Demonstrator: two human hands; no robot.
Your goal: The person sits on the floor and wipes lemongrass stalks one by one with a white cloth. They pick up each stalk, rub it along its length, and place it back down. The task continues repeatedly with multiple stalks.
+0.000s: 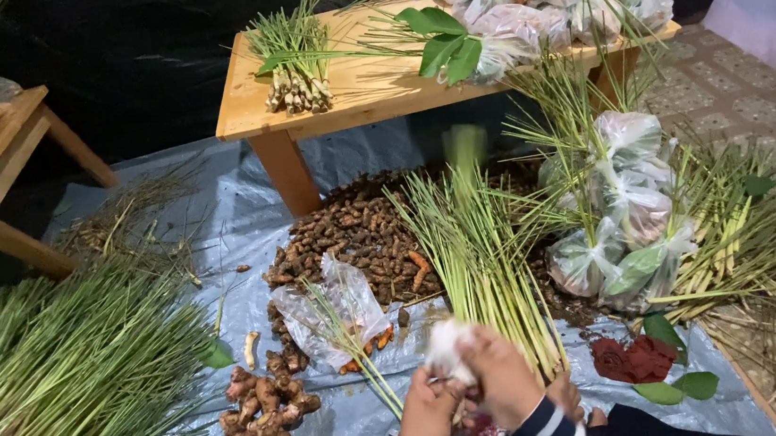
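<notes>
Our left hand [428,409] and right hand [503,378] meet low in the head view, both closed around a crumpled clear plastic bag [445,347] with a bundle of lemongrass stalks [481,247] fanning up from it; the motion blurs the fingers, so we cannot tell the exact pinch. Just left of the hands lies another clear bag [335,308] with a few stalks and roots inside, resting on the grey tarpaulin [247,227]. A heap of turmeric roots [362,239] sits behind it, and ginger pieces [264,405] lie nearer us. Tied, filled bags [629,214] pile up at right. A wooden worktop [366,87] carries trimmed stalks [297,65].
</notes>
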